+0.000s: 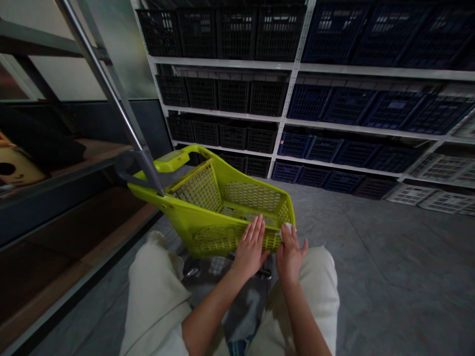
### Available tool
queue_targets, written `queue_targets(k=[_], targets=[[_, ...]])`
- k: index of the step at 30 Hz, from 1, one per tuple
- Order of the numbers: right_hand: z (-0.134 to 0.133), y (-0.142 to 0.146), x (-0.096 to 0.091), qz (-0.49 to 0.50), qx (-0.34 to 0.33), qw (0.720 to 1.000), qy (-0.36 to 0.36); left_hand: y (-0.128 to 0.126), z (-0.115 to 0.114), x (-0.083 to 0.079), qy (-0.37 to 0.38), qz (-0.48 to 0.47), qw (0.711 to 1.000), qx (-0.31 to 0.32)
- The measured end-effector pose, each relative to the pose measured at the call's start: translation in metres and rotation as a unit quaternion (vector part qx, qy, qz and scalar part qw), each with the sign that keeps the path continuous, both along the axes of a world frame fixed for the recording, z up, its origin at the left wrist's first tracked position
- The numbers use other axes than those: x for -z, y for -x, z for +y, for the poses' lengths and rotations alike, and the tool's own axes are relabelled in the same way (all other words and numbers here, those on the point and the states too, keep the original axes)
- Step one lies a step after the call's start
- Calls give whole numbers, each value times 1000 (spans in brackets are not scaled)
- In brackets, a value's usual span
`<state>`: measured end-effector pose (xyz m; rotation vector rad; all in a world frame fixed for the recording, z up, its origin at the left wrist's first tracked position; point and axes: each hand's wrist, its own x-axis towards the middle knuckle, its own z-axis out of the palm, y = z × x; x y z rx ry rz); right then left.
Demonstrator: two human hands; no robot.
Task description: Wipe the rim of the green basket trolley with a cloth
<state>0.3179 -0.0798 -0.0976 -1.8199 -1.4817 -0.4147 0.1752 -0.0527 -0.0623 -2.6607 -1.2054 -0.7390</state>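
A lime-green plastic shopping cart basket (208,207) stands tilted on the floor in front of my knees. My left hand (251,248) lies flat against its near outer wall, fingers stretched and together. My right hand (290,255) is at the basket's near right corner. Its fingers press a small white cloth (286,228) against the rim, with the thumb sticking out to the right. The cloth is mostly hidden by the fingers. My light trouser legs frame both forearms.
The cart's grey metal handle post (111,94) rises up to the left. White shelving (289,99) at the back holds rows of black crates (233,94) and blue crates (349,104), with white crates (441,170) at the right. A low dark shelf (55,178) runs along the left. The floor (389,257) is grey concrete.
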Motion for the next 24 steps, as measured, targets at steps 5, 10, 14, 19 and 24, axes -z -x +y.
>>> queue_targets(k=[5,10,14,19,24], targets=[[7,38,-15,-9,-96,995,8,1,4,4,-4,22,1000,-10],[-6,-5,-4,-40,-97,994,10,2,1,-2,3,8,1000,1],[-14,-35,7,-19,-10,1000,-3,2,-2,-7,10,-3,1000,4],[-1,7,-3,11,19,1000,-11,2,2,-1,9,7,1000,16],[7,46,-17,-1,-69,998,5,3,5,3,0,25,1000,1]])
